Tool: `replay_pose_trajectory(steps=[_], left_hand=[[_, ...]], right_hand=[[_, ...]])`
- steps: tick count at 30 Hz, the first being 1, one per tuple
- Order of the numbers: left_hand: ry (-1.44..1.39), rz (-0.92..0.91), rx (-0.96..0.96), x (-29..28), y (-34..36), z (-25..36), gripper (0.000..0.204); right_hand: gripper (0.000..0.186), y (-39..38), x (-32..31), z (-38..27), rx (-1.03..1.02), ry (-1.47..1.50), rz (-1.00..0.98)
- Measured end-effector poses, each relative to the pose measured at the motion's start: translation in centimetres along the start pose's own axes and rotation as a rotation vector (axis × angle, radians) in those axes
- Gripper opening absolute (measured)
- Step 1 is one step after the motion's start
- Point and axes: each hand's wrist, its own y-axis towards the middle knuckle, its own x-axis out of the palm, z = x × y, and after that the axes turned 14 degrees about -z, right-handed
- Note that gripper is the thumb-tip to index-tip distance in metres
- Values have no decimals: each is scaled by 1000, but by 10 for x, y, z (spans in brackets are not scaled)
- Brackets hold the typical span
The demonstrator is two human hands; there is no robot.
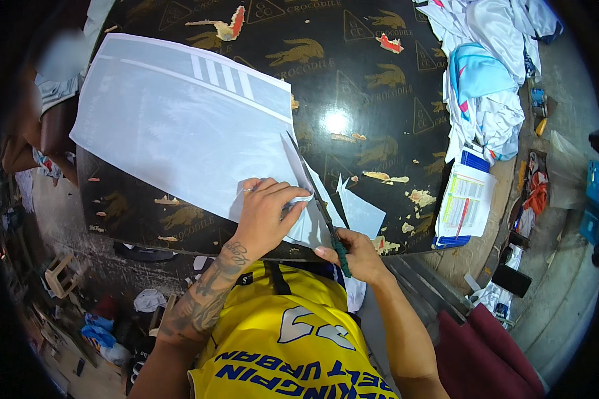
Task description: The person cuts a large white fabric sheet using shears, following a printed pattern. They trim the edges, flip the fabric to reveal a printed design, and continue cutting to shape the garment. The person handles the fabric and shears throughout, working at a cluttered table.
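Note:
A large pale grey-blue cloth panel [180, 126] with white stripes lies across the dark table. My left hand [267, 211], a ring on one finger, pinches the panel's folded right edge between thumb and fingers. In my right hand [361, 258] is a pair of scissors [340, 253] with green-wrapped handles. Their long dark blades point away from me along that edge, tips slightly parted, with cloth beside them. Right of the blades lies a pointed pale offcut [363, 211]. How much cloth sits between the blades is hard to tell.
The black table [393, 139] has gold crocodile prints and peeling patches. White and light-blue garments [486, 80] pile at its right, above printed sheets [466, 199] with a red pen [463, 216]. A seated person [53, 120] is at the far left. A dark phone-like object [511, 280] lies lower right.

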Motion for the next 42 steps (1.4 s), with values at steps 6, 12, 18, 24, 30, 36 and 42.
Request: replay_pose_trajectory(steps=[6, 12, 18, 24, 30, 36, 42], left_hand=[[80, 76, 78, -18, 2, -3, 18], [73, -158, 110, -40, 2, -29, 19], [40, -244, 95, -48, 4, -34, 19], [16, -304, 107, -53, 6, -38, 20], [6, -333, 135, -56, 7, -42, 20], [-8, -345, 141, -60, 9, -42, 20], [-28, -374, 135, -63, 8, -44, 18]], right_hand=[[56, 1, 11, -3, 11, 55, -5], [55, 6, 26, -7, 93, 170, -20], [55, 15, 31, -25, 126, 158, 5], [56, 23, 30, -45, 54, 179, 24], [59, 34, 30, -58, 55, 165, 49], [60, 44, 31, -69, -46, 211, 78], [65, 51, 29, -83, 24, 220, 63]])
